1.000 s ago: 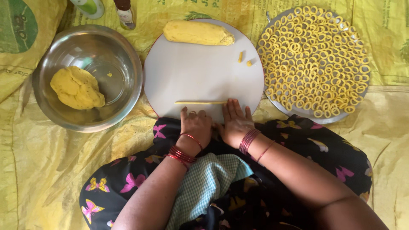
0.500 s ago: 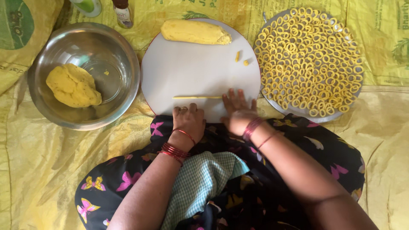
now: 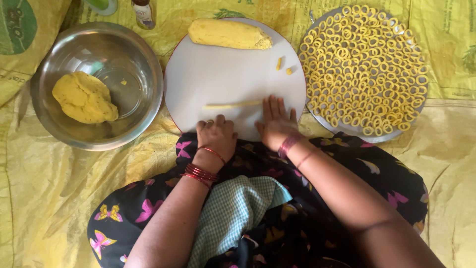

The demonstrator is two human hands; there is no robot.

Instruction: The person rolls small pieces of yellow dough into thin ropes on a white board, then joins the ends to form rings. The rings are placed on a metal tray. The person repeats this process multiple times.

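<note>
A thin dough rope (image 3: 232,104) is lying across the near half of the round white board (image 3: 198,74). The right hand (image 3: 275,124) is resting flat, fingers spread, touching the rope's right end. The left hand (image 3: 216,135) is sitting curled at the board's near edge, holding nothing. Rolling looks underway; the rope seems to need even thinning next.

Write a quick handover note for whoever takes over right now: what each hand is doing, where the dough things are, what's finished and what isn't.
Left hand: curled at the near edge of the round white board, holding nothing.
Right hand: flat and open, fingertips touching the thin yellow dough rope on the board.
Done: round metal tray on the right, full of small yellow dough rings.
Left: yellow dough log at the board's far edge, two small dough bits, and a yellow dough lump in the steel bowl on the left.
</note>
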